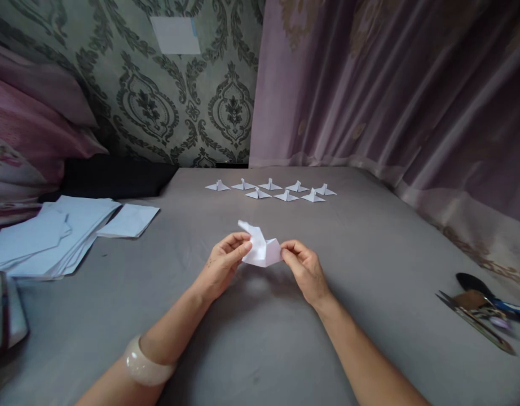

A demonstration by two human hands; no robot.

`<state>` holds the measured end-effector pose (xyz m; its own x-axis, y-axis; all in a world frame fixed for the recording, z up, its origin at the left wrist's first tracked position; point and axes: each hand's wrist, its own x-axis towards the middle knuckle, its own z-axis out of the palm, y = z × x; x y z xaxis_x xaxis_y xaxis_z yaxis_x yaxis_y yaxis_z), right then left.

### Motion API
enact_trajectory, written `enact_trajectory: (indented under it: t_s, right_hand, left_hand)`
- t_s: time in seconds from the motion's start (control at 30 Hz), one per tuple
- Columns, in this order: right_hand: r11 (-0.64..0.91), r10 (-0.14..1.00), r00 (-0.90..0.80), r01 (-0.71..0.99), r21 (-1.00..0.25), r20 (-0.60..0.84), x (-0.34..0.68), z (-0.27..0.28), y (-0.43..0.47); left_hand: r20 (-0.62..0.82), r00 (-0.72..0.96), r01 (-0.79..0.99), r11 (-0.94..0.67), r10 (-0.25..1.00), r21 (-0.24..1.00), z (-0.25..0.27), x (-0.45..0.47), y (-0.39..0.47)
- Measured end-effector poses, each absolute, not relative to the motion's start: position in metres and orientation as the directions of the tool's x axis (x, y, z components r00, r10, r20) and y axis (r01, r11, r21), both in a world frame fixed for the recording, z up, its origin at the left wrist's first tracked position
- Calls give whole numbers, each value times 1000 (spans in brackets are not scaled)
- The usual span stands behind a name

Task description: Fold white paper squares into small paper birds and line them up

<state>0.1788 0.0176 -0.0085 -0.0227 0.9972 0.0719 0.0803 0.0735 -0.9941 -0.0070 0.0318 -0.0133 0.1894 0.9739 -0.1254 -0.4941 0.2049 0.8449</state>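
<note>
A partly folded sheet of white paper (260, 252) is held up between my two hands above the grey cloth surface. My left hand (227, 260) pinches its left side between thumb and fingers, and a narrow folded point sticks up past the fingertips. On the other side, my right hand (304, 268) pinches the right edge with thumb and forefinger. Creases run down the middle of the paper. Farther back lie several small folded paper figures (270, 185) in two rows, each with flat wings and a raised middle.
Stacks of white paper (80, 239) lie at the left, with a smaller pile (131, 220) beside them. Scissors (475, 324) and other small tools rest at the right. A dark object (4, 316) sits at the lower left. Purple curtains (348, 84) hang along the right.
</note>
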Motion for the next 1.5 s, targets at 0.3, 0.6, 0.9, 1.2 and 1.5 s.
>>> enact_trajectory:
  t_s: [0.3, 0.6, 0.9, 1.2, 1.5]
  right_hand:
    - [124, 992, -35, 103, -987, 121, 180, -4, 15]
    - [-57, 974, -224, -169, -984, -18, 173, 0, 14]
    - [-11, 1000, 5, -114, -993, -11, 175, -10, 19]
    - [218, 961, 105, 289, -932, 257, 170, -10, 14]
    - [407, 878, 63, 423, -810, 474, 165, -7, 9]
  left_hand:
    - [-165, 173, -546, 234, 971, 805, -7, -9, 32]
    - [-138, 207, -505, 227, 969, 833, -11, -8, 32]
    - [-168, 112, -473, 201, 979, 858, -4, -6, 31]
    - [-96, 84, -324, 118, 992, 939, -9, -1, 29]
    - [66, 144, -71, -56, 987, 996, 3, -1, 25]
